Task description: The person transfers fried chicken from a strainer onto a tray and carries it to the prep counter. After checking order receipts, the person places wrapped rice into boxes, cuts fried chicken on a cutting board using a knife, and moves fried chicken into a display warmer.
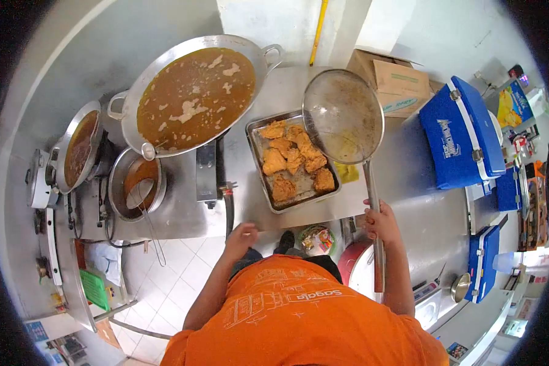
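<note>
Round wire-mesh strainer [343,116] is at the end of a long metal handle [373,195], seen from the head camera. Its bowl hides the top right corner of a silver metal tray [312,198]. I cannot tell if the bowl touches the tray.

The right hand [381,221] holds the handle, with its fingers bent around it. The far end of the handle runs down beside the forearm. The left hand [242,236] is near the front edge of the shiny steel counter [250,216], next to a dark hose [228,210]. Its fingers are bent a little and look blurry, so I cannot tell if they touch each other.

Crunchy golden-brown fried pieces [274,161] sit in the tray. Most are bunched together, and two are nearer the bottom. A bit of something yellow [349,173] shows just under the strainer.

To the left is a big silver pan with two handles [125,125], full of brown oil [195,91] with pale bits on top. Below it, a round metal pot [117,195] has a thin wire skimmer [141,194] leaning in it. A brown cardboard box [399,82] and a big blue cooler with a white strap [445,146] are to the right of the strainer.
</note>
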Available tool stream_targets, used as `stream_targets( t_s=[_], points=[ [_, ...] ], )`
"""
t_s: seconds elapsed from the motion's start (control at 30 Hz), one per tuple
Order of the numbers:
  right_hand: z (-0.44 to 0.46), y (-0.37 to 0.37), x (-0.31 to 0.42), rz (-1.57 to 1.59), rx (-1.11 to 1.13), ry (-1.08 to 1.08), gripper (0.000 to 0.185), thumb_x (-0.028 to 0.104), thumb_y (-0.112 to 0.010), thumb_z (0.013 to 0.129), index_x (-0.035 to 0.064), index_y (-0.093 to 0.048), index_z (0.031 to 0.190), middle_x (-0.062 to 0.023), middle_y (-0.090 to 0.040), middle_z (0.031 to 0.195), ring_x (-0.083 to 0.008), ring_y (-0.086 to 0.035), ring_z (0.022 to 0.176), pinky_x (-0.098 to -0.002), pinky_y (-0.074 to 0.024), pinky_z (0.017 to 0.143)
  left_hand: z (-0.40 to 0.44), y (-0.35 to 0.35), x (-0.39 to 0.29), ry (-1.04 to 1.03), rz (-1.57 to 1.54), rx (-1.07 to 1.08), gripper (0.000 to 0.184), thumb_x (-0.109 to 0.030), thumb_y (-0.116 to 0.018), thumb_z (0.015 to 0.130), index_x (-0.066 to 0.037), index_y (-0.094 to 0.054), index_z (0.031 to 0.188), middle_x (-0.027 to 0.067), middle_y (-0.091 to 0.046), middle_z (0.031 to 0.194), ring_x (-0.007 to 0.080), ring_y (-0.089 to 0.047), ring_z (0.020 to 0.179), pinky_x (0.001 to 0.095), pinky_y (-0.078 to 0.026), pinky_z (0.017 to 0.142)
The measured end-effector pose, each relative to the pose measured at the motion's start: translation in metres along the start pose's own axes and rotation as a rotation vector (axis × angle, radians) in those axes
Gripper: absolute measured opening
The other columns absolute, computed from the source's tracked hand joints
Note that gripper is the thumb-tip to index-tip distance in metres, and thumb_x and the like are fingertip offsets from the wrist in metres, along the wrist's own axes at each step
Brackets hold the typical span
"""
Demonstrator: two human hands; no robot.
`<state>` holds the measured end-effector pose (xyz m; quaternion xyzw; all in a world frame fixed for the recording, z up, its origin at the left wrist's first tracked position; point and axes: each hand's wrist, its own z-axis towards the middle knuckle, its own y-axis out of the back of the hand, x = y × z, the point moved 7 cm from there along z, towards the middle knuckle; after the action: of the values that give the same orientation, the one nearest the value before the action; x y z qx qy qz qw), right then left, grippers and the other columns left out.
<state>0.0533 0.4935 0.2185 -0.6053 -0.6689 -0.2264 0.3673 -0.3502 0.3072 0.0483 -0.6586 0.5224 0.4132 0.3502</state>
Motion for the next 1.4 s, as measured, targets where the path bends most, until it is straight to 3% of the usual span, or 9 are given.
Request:
stream_targets(
  t_s=[0.37, 0.63, 0.8, 0.87, 0.93, 1.17, 1.27, 1.3, 1.4],
  points=[
    [-0.036, -0.017, 0.006, 0.288, 0.375, -0.084, 0.025, 0.020, -0.055, 0.105, 0.0133, -0.053, 0.128, 0.0044, -0.036, 0.062, -0.0027, -0.028, 0.039, -0.0244, -0.0236, 0.029, -0.210, 0.159, 0.123, 0.248, 0.046, -0.624, 0.021, -0.016, -0.065, 0.094, -0.003, -0.065, 0.111, 0.0095, -0.074, 0.095, 0.0171, -0.073, 0.075, 0.0295, -0.052, 0.056],
    [-0.153, -0.263, 0.013, 0.099, 0.671, -0.250, 0.034, 0.006, -0.058, 0.099, 0.0004, -0.056, 0.132, -0.0005, -0.044, 0.067, -0.0049, -0.038, 0.044, -0.0240, -0.0246, 0.036, -0.314, 0.235, 0.289, 0.554, -0.008, -0.579, 0.010, -0.010, -0.073, 0.092, -0.003, -0.069, 0.097, 0.0072, -0.075, 0.095, 0.0145, -0.073, 0.069, 0.0273, -0.057, 0.055],
    [-0.170, -0.441, -0.067, -0.275, 0.798, -0.322, 0.028, 0.012, -0.059, 0.102, 0.0008, -0.058, 0.128, 0.0049, -0.043, 0.065, -0.0047, -0.039, 0.043, -0.0231, -0.0262, 0.034, -0.366, 0.273, 0.323, 0.601, -0.243, -0.651, 0.027, -0.021, -0.069, 0.093, -0.009, -0.064, 0.117, 0.0062, -0.074, 0.099, 0.0178, -0.074, 0.080, 0.0357, -0.054, 0.062],
    [-0.148, -0.499, -0.116, -0.179, 1.011, -0.305, 0.020, 0.019, -0.060, 0.104, 0.0076, -0.059, 0.087, 0.0051, -0.042, 0.053, -0.0066, -0.038, 0.036, -0.0255, -0.0270, 0.031, -0.384, 0.282, 0.320, 0.625, -0.196, -0.663, 0.022, -0.022, -0.064, 0.096, -0.011, -0.063, 0.114, 0.0063, -0.074, 0.100, 0.0185, -0.072, 0.080, 0.0365, -0.053, 0.063],
    [-0.123, -0.549, -0.147, -0.224, 1.137, -0.262, 0.045, 0.032, -0.064, 0.101, 0.0138, -0.046, 0.063, 0.0015, -0.047, 0.053, -0.0105, -0.044, 0.039, -0.0285, -0.0348, 0.037, -0.400, 0.290, 0.334, 0.507, -0.251, -0.653, 0.021, -0.023, -0.061, 0.097, -0.014, -0.063, 0.115, 0.0063, -0.073, 0.103, 0.0204, -0.072, 0.081, 0.0390, -0.052, 0.064],
    [0.003, -0.655, -0.219, 0.218, 1.196, -0.580, 0.029, 0.022, -0.064, 0.099, 0.0059, -0.054, 0.076, -0.0020, -0.051, 0.061, -0.0153, -0.047, 0.045, -0.0318, -0.0402, 0.041, -0.419, 0.299, 0.345, 0.622, 0.033, -0.468, 0.025, -0.024, -0.062, 0.097, -0.017, -0.060, 0.121, 0.0053, -0.072, 0.109, 0.0226, -0.069, 0.090, 0.0413, -0.052, 0.073],
    [-0.019, -0.626, -0.198, -0.001, 0.793, -0.349, 0.029, 0.030, -0.058, 0.103, 0.0013, -0.059, 0.103, 0.0016, -0.049, 0.066, -0.0119, -0.044, 0.045, -0.0285, -0.0378, 0.040, -0.406, 0.293, 0.328, 0.628, 0.021, -0.470, 0.029, -0.024, -0.062, 0.098, -0.015, -0.057, 0.126, 0.0082, -0.072, 0.114, 0.0245, -0.069, 0.094, 0.0424, -0.052, 0.076],
    [-0.031, -0.610, -0.184, -0.035, 0.732, -0.295, 0.037, 0.032, -0.065, 0.099, -0.0016, -0.060, 0.086, -0.0092, -0.059, 0.072, -0.0209, -0.057, 0.053, -0.0349, -0.0498, 0.051, -0.400, 0.293, 0.327, 0.615, 0.045, -0.458, 0.030, -0.024, -0.061, 0.099, -0.014, -0.056, 0.127, 0.0096, -0.071, 0.116, 0.0252, -0.069, 0.095, 0.0427, -0.052, 0.077],
    [-0.026, -0.562, -0.170, -0.574, 0.689, 0.106, 0.038, 0.043, -0.064, 0.098, 0.0054, -0.061, 0.095, -0.0031, -0.059, 0.076, -0.0122, -0.062, 0.070, -0.0338, -0.0543, 0.063, -0.373, 0.287, 0.307, 0.520, 0.188, -0.382, 0.031, -0.024, -0.058, 0.100, -0.012, -0.055, 0.129, 0.0123, -0.071, 0.118, 0.0258, -0.068, 0.098, 0.0427, -0.051, 0.080]
  ],
)
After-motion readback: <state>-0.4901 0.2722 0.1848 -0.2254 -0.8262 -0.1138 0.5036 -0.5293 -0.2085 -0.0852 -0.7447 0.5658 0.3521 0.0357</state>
